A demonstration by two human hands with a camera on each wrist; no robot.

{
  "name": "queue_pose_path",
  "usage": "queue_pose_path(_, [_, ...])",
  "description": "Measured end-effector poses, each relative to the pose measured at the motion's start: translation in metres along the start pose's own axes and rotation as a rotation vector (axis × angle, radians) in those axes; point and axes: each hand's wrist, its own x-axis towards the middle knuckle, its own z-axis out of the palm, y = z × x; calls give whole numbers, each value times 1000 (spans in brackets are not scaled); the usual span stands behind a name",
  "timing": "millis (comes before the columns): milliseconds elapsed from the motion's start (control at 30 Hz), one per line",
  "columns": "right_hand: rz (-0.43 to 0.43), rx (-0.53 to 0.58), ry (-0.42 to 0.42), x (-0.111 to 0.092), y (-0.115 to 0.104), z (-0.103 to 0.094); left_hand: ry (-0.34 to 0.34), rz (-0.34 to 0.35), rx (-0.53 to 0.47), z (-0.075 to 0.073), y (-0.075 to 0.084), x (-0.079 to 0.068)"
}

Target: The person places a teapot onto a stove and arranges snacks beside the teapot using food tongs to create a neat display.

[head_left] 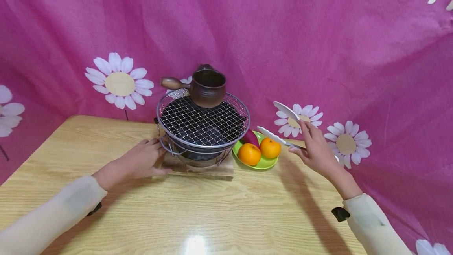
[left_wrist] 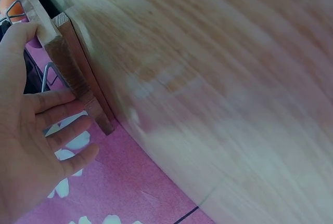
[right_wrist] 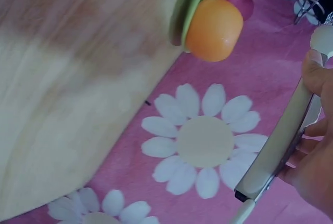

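At the left end of a low wooden stand (head_left: 209,174), my left hand (head_left: 146,158) touches the wood with fingers mostly straight. Its thumb (left_wrist: 26,31) lies at the near corner, while the other fingers spread along the end. The stand bears a round tabletop grill with a wire mesh (head_left: 201,125). Toward the back of the mesh is a small brown clay pot (head_left: 208,90), its handle pointing left. Held up at the right, my right hand (head_left: 316,151) grips white-tipped tongs (head_left: 270,134). Their two arms are spread with nothing between; pale handles (right_wrist: 276,141) run past the palm.
Right of the grill, a green plate (head_left: 263,164) holds two oranges (head_left: 249,154) and a dark purple-red item (head_left: 250,138). A pink cloth with white daisies (head_left: 247,31) hangs behind the wooden table (head_left: 212,211). Wire handles (head_left: 170,149) jut from the grill's sides.
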Motion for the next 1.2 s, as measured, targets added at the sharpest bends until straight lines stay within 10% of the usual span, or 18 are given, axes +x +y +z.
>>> queue_pose_path(767, [-181, -110, -232, 24, -29, -17, 8, 7, -7, -5, 4, 0])
queue_pose_path(1200, [-133, -164, -381, 21, -35, -18, 14, 2, -22, -2, 2, 0])
